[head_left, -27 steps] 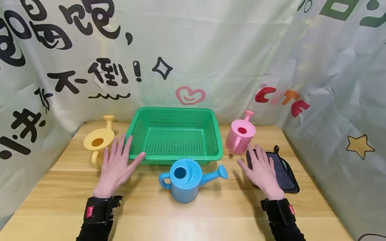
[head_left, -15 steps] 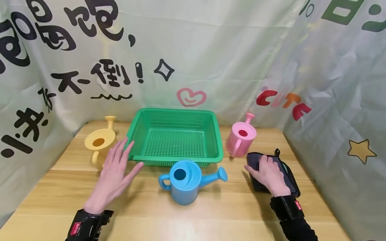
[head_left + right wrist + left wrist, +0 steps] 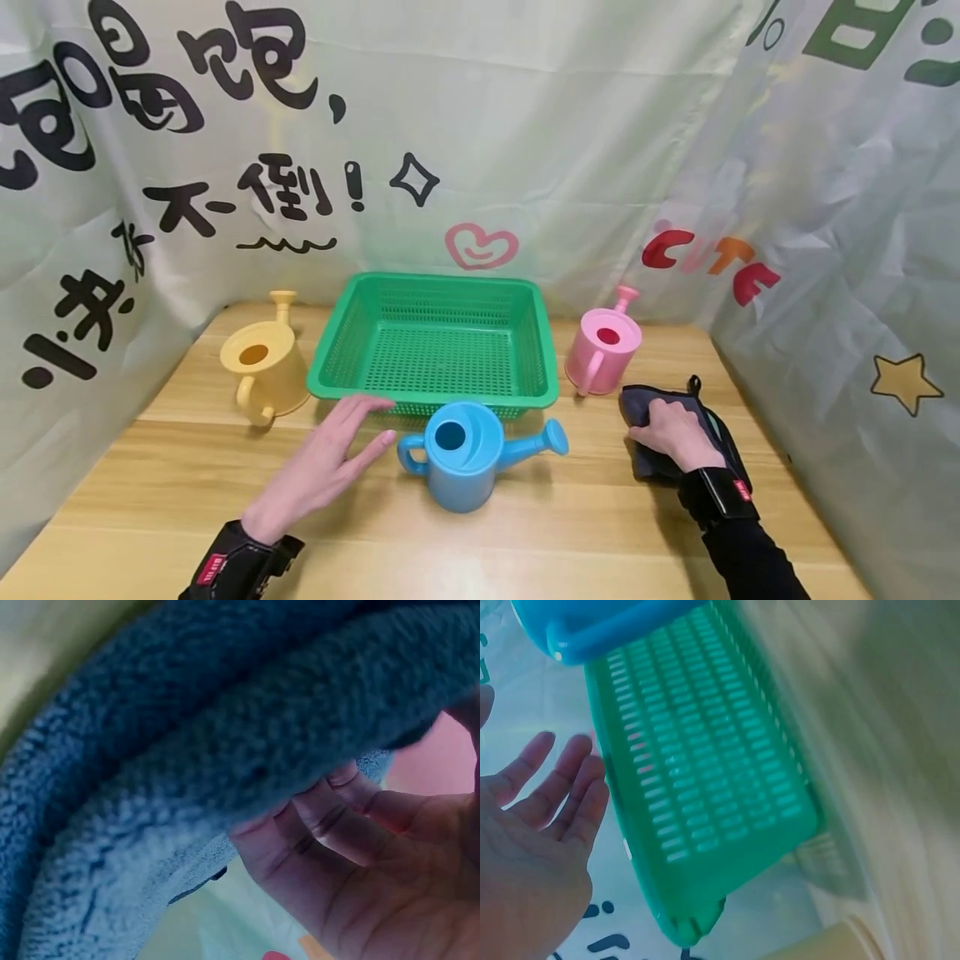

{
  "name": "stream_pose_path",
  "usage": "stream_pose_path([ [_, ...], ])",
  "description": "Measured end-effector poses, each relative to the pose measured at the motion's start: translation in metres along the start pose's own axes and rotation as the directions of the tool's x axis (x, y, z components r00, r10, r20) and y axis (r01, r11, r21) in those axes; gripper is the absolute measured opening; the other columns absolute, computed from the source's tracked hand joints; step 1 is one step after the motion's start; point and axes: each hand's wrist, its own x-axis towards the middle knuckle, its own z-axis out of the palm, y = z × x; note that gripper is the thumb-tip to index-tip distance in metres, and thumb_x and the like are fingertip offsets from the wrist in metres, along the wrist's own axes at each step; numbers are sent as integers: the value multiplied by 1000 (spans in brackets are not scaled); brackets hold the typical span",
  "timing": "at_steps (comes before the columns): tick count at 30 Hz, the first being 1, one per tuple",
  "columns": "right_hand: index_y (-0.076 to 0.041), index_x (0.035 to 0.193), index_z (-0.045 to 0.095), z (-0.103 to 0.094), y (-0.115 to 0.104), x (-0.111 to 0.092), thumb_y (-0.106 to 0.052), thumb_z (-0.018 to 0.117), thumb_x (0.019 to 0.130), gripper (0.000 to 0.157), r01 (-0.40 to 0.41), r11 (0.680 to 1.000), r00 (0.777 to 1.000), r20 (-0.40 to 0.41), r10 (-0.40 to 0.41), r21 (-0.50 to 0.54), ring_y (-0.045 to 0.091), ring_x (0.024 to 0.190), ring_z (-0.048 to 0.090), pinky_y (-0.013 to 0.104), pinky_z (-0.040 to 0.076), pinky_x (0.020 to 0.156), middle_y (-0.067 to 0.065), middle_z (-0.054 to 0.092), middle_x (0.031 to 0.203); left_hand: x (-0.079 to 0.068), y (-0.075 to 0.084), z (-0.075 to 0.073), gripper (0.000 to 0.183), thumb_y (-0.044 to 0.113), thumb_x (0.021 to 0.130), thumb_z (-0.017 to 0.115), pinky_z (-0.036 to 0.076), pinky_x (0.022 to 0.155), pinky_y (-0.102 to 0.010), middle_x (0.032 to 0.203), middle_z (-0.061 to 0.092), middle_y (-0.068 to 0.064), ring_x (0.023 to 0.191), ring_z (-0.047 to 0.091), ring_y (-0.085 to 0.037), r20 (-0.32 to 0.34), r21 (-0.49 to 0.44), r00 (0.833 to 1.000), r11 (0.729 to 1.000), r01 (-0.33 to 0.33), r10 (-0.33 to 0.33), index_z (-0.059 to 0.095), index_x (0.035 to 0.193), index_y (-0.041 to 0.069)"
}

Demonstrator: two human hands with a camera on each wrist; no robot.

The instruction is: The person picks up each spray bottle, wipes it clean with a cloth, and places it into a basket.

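Observation:
My right hand [image 3: 678,433] pinches a dark grey, fuzzy towel [image 3: 651,463] with black edging and a hanging loop, at the right of the table. In the right wrist view the towel [image 3: 172,780] bunches into thick folds, and the curled fingertips are partly hidden behind it. My left hand [image 3: 318,471] hovers palm down with fingers extended, just left of the handle of a blue watering can [image 3: 461,482]. It holds nothing. Behind the blue can stands a green plastic basket [image 3: 442,358] with perforated walls.
A yellow watering can [image 3: 279,375] stands left of the basket, and a pink watering can [image 3: 600,368] stands to its right, behind the towel. A printed white curtain [image 3: 570,150] encloses the wooden table [image 3: 525,550] at the back and sides.
My right hand has gone from lying flat over the towel to gripping it, and the towel is now bunched. The left hand has moved right, from beside the yellow can toward the blue one.

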Motion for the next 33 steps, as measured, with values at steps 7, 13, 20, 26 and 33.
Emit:
stream_pose_path([
  [7,13,104,56,-1,3,0,-17,63,78,41,-5,1000,1000,0,5,-1,48,83,54,56,46,71,38,56,101,-2,0,5,41,39,97,51,45,97,-49,124,56,4,119,48,-14,68,-71,996,996,63,-58,53,130,13],
  [13,17,109,51,3,1,-5,-21,64,79,50,15,1000,1000,-8,-15,2,58,92,52,61,46,74,42,54,105,-2,0,5,44,42,97,50,46,95,-50,125,58,-2,118,50,-15,133,-99,987,990,100,-86,51,133,16],
  [20,20,103,51,14,-1,-10,-31,67,81,58,51,999,995,-81,-52,-14,55,82,55,60,47,71,40,57,94,0,-1,6,41,45,95,51,46,95,-49,122,59,6,115,53,-13,231,-185,969,974,131,-86,57,124,17],
  [26,11,92,56,19,7,-13,-17,64,74,35,77,997,989,-129,-78,-16,48,77,55,58,46,66,32,59,88,5,-7,10,22,36,98,50,46,93,-52,112,62,11,109,56,-15,301,-321,953,938,131,-30,61,114,24],
  [33,11,97,50,26,13,-22,-8,58,71,34,77,996,976,-201,-86,-56,51,87,53,62,45,66,32,57,90,14,-13,20,23,27,100,49,51,83,-45,99,67,-5,94,60,-18,404,-444,914,879,173,24,64,104,11],
])
